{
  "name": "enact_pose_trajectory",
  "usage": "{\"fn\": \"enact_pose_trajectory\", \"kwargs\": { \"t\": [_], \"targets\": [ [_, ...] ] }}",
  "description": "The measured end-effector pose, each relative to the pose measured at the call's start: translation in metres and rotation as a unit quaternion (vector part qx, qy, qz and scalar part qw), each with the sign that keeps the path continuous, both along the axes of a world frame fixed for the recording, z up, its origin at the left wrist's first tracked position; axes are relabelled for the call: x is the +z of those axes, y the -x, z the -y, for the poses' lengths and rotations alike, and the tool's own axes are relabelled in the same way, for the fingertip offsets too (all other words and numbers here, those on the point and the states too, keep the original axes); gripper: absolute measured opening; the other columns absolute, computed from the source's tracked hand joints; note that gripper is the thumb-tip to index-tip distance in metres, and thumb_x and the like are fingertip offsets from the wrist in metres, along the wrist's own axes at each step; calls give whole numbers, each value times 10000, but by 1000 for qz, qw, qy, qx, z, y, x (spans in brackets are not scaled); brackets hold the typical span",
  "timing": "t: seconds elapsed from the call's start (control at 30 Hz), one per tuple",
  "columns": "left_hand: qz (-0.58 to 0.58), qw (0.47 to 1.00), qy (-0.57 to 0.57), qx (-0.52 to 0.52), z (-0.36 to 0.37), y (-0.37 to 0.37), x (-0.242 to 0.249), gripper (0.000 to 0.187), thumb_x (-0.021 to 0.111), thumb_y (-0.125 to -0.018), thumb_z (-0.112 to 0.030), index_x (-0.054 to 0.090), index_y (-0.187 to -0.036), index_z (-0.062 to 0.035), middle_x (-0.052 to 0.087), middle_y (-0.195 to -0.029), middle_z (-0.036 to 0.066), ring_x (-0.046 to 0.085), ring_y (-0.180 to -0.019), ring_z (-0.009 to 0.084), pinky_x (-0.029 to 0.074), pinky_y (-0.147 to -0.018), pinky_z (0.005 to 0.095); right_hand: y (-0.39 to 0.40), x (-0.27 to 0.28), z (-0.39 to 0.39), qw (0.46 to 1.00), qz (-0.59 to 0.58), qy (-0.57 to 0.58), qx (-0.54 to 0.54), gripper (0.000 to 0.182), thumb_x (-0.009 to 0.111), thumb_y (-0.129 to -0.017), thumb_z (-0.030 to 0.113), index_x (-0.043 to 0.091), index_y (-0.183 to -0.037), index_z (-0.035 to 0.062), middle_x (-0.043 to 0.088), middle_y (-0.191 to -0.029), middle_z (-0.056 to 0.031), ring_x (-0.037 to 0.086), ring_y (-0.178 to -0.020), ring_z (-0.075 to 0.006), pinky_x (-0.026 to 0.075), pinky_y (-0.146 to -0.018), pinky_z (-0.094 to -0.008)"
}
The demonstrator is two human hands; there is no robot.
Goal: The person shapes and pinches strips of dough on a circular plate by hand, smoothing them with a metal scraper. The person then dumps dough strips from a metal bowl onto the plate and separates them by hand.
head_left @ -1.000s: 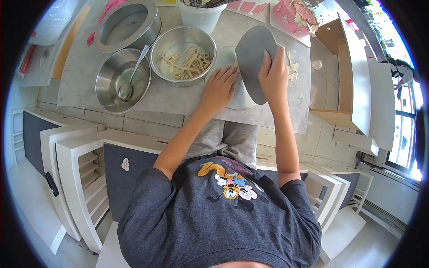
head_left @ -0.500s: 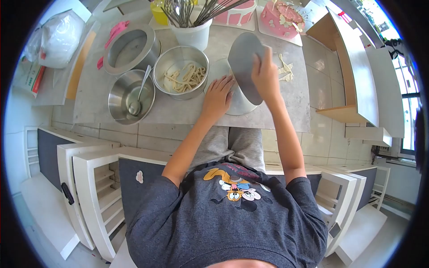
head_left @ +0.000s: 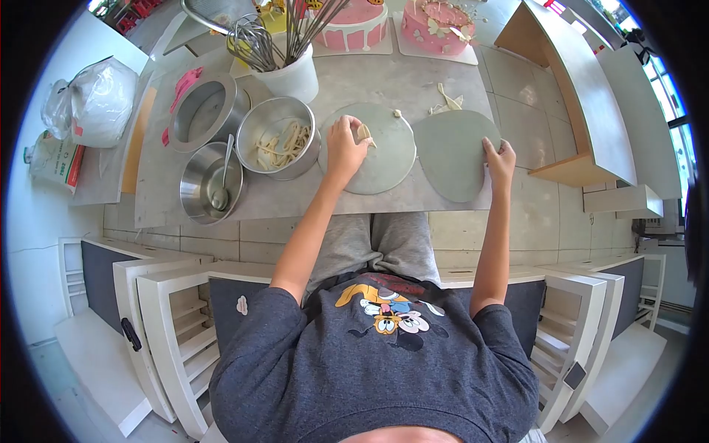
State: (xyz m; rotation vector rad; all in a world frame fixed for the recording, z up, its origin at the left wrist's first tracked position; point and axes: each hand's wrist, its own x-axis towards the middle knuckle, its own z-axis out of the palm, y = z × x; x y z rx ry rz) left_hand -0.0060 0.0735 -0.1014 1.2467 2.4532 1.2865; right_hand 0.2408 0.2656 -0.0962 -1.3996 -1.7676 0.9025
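My right hand [head_left: 499, 159] grips the right edge of a round grey disc [head_left: 454, 159], which is held nearly flat at the table's right side. My left hand [head_left: 346, 151] is over a second round grey disc [head_left: 388, 162] on the table. Its fingers are closed on a small pale dough piece [head_left: 365, 134] at the disc's surface. A tiny dough bit [head_left: 397, 114] sits at that disc's upper edge. Left of the hand stands a metal pan [head_left: 310, 144] with dough strips [head_left: 279, 153] inside. More thin dough scraps [head_left: 447, 100] lie beyond the right disc.
A steel bowl [head_left: 193, 184] with a spoon [head_left: 225, 170] stands at the table's left, a ring-rimmed metal pan [head_left: 235, 111] behind it. Whisks [head_left: 255, 40] stand in a white tub [head_left: 299, 83]. Pink cakes [head_left: 354, 35] are at the back. A wooden shelf unit [head_left: 565, 88] stands right.
My right hand has lowered the raised disc to the right, away from the other disc. My left hand has gone from the lower disc's edge to a dough piece on it. The view has shifted.
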Motion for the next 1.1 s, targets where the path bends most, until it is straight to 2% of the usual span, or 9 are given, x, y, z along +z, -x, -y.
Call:
{"fn": "enact_pose_trajectory", "kwargs": {
  "t": [0.07,0.13,0.17,0.23,0.33,0.53,0.87,0.93,1.1],
  "targets": [
    [88,995,-19,-35,2,-1,5,436,696,-692,-27,479,-1070,-44,569,-944,116,566,-906,229,435,-812,343,8,0,13,995,71,-55,-50,408,650,-781,220,540,-1081,-33,596,-1006,-208,575,-912,-320,434,-825,-379],
    [221,967,-92,-83,5,-6,17,441,663,-718,17,471,-1110,-43,612,-877,90,607,-813,177,476,-747,283,22,12,26,927,200,-311,-58,432,680,-759,247,556,-1097,8,592,-1032,-187,573,-903,-307,435,-828,-376],
    [217,968,-89,-85,6,-8,22,441,663,-718,17,471,-1110,-43,612,-877,90,607,-813,177,476,-747,283,35,20,36,939,147,-311,-5,408,701,-739,272,601,-1055,34,610,-1005,-164,576,-892,-298,440,-814,-362],
    [229,956,-123,-134,9,-14,30,388,643,-738,37,497,-1094,-14,641,-872,97,624,-780,148,488,-685,256,63,29,60,977,16,-115,181,338,679,-771,266,629,-1016,38,633,-994,-133,581,-906,-241,453,-785,-336],
    [302,934,-112,-155,13,-21,43,287,624,-781,12,549,-1058,17,647,-892,88,610,-827,122,482,-761,246,99,24,94,905,-205,131,350,292,692,-757,202,646,-920,-35,662,-846,-130,622,-789,-170,478,-702,-278],
    [326,931,-115,-118,25,-17,42,151,635,-807,-70,614,-933,11,648,-861,61,604,-799,103,477,-760,237,108,20,108,908,-207,155,331,204,656,-795,158,651,-850,-39,662,-766,-94,620,-734,-131,481,-681,-254],
    [336,921,-193,-52,25,-1,27,191,628,-824,-115,612,-967,10,630,-871,65,589,-789,109,482,-735,238,90,30,99,865,-309,186,350,155,587,-857,130,596,-864,-24,631,-763,-66,592,-748,-116,462,-749,-254],
    [-21,989,-143,-13,24,-4,27,210,613,-841,-157,623,-964,12,632,-917,67,592,-818,114,481,-737,238,87,33,100,859,-289,207,369,165,584,-860,134,601,-879,-29,622,-753,-60,589,-734,-117,463,-735,-250],
    [318,918,-170,-167,21,-25,42,226,597,-851,-185,647,-928,21,652,-911,68,601,-825,122,464,-786,256,96,35,115,857,-274,221,377,199,606,-838,121,602,-920,-60,630,-749,-75,598,-708,-123,479,-677,-240]
  ]
}}
